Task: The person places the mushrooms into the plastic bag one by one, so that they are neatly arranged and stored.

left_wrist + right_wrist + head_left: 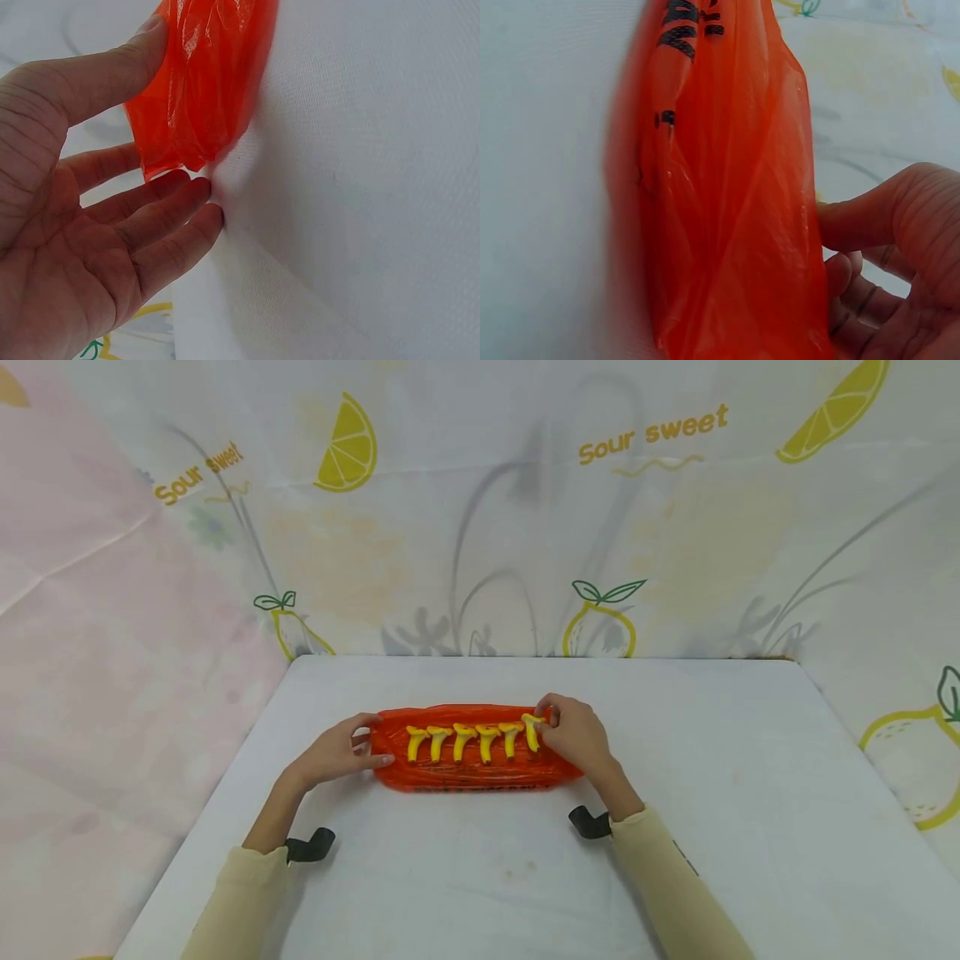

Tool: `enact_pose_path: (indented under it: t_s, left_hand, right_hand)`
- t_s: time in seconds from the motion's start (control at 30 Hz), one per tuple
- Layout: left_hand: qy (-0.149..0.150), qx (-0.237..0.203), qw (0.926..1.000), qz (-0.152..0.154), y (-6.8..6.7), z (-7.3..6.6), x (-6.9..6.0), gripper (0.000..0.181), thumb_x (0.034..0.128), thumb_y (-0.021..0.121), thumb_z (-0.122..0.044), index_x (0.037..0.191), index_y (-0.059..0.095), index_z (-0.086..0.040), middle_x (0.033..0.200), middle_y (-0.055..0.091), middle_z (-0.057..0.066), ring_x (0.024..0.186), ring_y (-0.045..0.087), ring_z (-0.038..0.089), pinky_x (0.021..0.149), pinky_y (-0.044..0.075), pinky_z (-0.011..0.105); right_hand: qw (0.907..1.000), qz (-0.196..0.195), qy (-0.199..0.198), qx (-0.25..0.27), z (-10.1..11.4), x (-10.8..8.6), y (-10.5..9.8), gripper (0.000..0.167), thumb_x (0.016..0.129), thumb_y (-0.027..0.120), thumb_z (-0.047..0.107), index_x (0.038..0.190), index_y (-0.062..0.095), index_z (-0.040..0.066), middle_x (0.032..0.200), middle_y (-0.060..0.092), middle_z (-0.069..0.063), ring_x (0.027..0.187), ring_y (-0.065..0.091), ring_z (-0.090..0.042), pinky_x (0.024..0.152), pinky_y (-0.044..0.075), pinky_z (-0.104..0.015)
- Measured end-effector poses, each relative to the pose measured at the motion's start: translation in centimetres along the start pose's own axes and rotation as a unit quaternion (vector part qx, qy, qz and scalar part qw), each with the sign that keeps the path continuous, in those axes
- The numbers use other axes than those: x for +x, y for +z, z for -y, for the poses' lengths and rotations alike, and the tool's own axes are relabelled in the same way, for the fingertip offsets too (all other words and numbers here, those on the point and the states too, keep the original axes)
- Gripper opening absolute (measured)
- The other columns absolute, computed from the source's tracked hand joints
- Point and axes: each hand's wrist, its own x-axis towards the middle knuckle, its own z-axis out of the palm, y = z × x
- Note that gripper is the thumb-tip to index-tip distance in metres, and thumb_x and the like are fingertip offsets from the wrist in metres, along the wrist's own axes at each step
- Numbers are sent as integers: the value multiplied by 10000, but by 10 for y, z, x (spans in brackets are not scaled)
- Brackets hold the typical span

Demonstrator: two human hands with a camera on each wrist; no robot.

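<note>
A flattened red plastic bag (480, 781) lies across the white table. Along its top stand several small yellow mushrooms (462, 745) in a row, with flared caps and dark stem ends. My right hand (577, 737) pinches the rightmost yellow mushroom (531, 732) between thumb and fingers, over the bag's right end. At the left end, my left hand (337, 752) rests with thumb and fingers spread apart, touching the bag. In the left wrist view the thumb lies on the red plastic (202, 82). The right wrist view shows the bag's side (727, 187) hiding most of the pinched mushroom.
The white table (480, 877) extends around the bag on all sides. Behind it hangs a pale cloth (480, 527) printed with lemons and lettering. A dark curved piece sits at each wrist, the left one (311, 845) and the right one (588, 822).
</note>
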Motion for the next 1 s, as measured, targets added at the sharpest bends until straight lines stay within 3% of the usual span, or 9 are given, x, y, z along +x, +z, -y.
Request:
enact_pose_path:
  t_s: [0.63,1.0]
  left_hand:
    - [-60,30,10000,-46,0,1,1,778,836,777,-392,1408,425,1,1442,444,238,1293,454,438,969,485,515]
    - [-73,-11,10000,-46,0,1,1,782,837,779,-389,1417,418,-9,1447,444,230,1294,460,437,972,482,516]
  right_hand:
    - [9988,323,-104,-367,3,-1,4,131,843,741,115,958,681,130,692,501,-23,631,466,-191,543,341,-294]
    - [9957,801,-301,-357,5,-3,-7,174,874,732,149,1038,676,133,702,514,-26,646,484,-196,560,374,-300]
